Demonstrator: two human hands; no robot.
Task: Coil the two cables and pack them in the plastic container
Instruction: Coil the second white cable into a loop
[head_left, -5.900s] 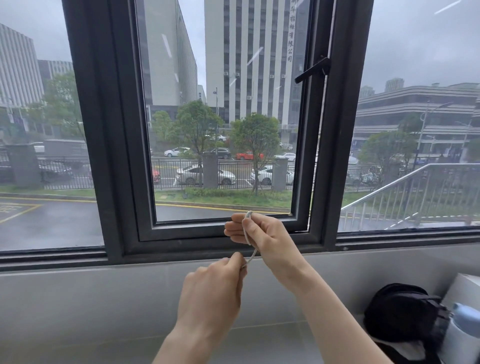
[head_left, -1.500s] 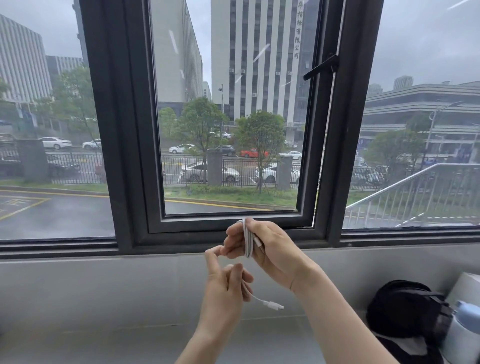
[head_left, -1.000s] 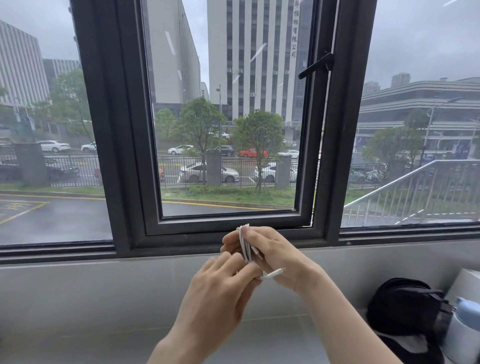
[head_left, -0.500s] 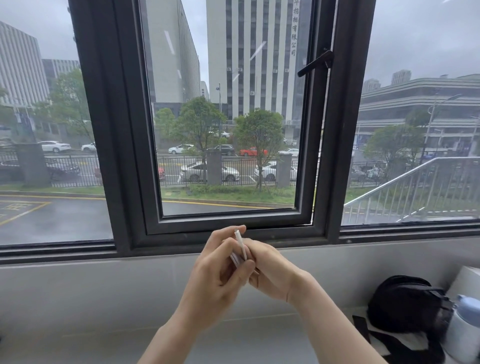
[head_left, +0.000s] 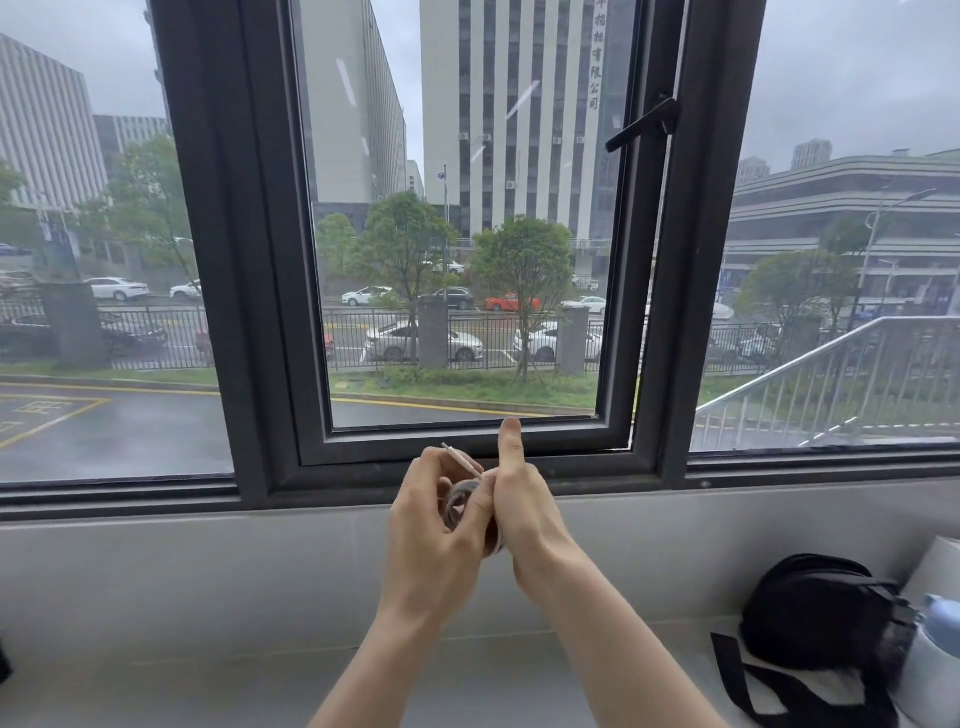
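Note:
A thin white cable (head_left: 459, 503) sits wound into a small coil between my two hands, held up in front of the dark window frame. My left hand (head_left: 434, 525) pinches the coil from the left, and the cable's plug end sticks up past its fingertips. My right hand (head_left: 522, 506) presses against the coil from the right with its thumb pointing straight up. Most of the coil is hidden by my fingers. The second cable and the plastic container are out of sight.
A grey sill (head_left: 208, 675) runs below the window. At the lower right lie a black pouch (head_left: 815, 610) with a strap and a pale bottle (head_left: 935, 670) with a blue cap. A black window handle (head_left: 644, 124) juts out above.
The loose end with the plug, which hung below my hands, has been wound in. My left hand has closed over the coil and my right thumb has lifted upright.

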